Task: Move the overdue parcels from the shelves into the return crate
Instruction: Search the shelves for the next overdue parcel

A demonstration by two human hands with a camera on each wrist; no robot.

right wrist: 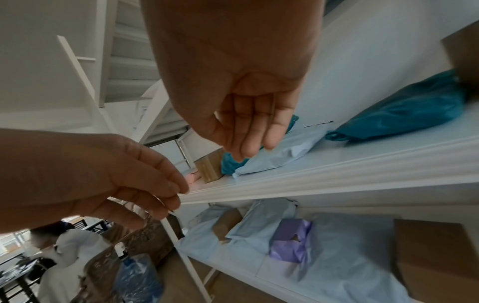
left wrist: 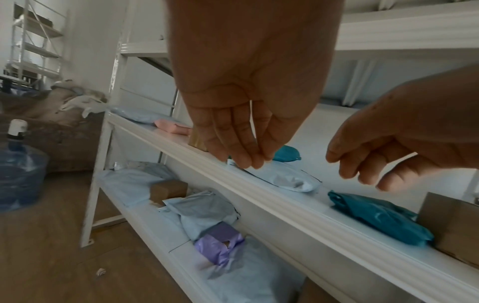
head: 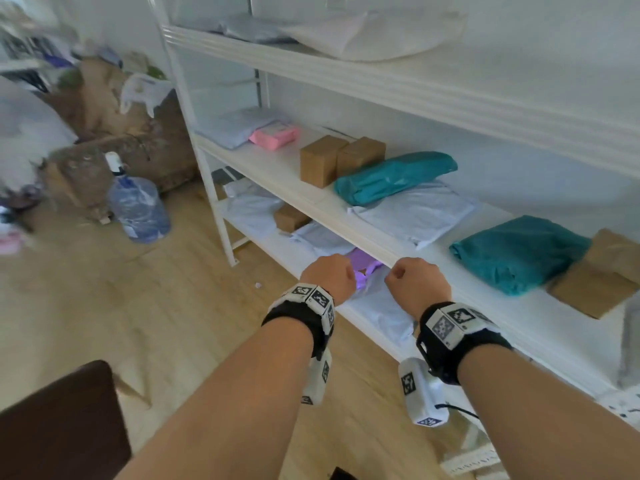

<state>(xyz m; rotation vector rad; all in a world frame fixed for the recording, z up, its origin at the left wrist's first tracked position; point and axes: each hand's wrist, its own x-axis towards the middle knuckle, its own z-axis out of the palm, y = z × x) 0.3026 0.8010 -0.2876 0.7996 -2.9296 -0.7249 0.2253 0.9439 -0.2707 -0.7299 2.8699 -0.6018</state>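
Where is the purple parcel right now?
The purple parcel lies on the lower shelf, on top of a pale blue mailer bag, just below the left hand in the head view.

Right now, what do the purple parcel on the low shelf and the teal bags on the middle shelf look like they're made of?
Purple parcel: looks like thin, glossy plastic film, creased and torn open at one spot, brown showing inside, maybe cardboard. Teal bags: likely soft plastic mailers with a slight sheen, wrinkled and sagging round their contents. Neither hand touches them.
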